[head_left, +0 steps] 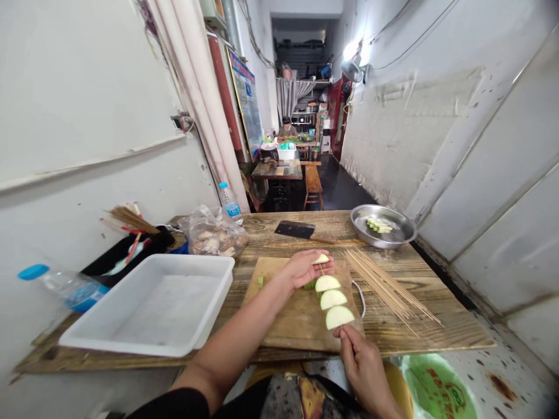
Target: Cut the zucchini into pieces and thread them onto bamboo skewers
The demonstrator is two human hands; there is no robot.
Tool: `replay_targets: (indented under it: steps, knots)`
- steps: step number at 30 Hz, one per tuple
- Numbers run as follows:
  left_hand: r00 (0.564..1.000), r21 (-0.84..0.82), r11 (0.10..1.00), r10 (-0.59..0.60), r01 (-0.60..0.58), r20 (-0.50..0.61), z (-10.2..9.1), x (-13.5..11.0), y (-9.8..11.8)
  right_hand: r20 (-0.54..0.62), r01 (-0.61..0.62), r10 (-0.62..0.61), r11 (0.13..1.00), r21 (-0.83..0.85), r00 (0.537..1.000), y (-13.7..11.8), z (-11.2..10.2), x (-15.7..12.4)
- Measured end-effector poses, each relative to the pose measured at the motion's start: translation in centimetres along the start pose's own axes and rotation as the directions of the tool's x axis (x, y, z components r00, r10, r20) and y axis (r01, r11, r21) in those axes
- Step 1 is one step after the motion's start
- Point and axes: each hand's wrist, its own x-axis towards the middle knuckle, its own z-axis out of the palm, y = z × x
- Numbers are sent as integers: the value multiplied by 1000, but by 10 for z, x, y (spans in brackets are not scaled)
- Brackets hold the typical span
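Several half-round slices of zucchini, pale with green rims, run along a thin bamboo skewer (322, 270) over the cutting board (279, 323). My right hand (363, 362) pinches the skewer's near end, just below the largest slice (339, 318). At the far end, my left hand (307, 269) holds a zucchini slice (321, 258) between thumb and fingers. Whether the skewer's tip has passed through that slice cannot be made out. Small green zucchini pieces lie on the board, partly hidden behind my left hand and the slices.
Loose bamboo skewers (384, 285) lie right of the board. Behind it rests a cleaver (295, 230); a steel bowl (361, 228) with zucchini slices stands back right. On the left are a white tray (152, 308), a plastic bag (213, 233) and water bottles. A person (287, 129) sits far back.
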Motion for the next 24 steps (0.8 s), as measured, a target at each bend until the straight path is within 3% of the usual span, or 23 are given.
replay_targets:
  steps: [16, 20, 24]
  knots:
    - [997, 65, 997, -49, 45, 62, 7, 3, -11, -62, -19, 16, 999, -47, 998, 1, 4, -2]
    - [994, -78, 991, -103, 107, 47, 12, 4, -8, -125, 23, -36, 994, -108, 992, 5, 5, -2]
    - [999, -227, 973, -32, 39, 36, 18, 3, -14, -182, 66, -92, 987, -144, 979, 8, 11, -1]
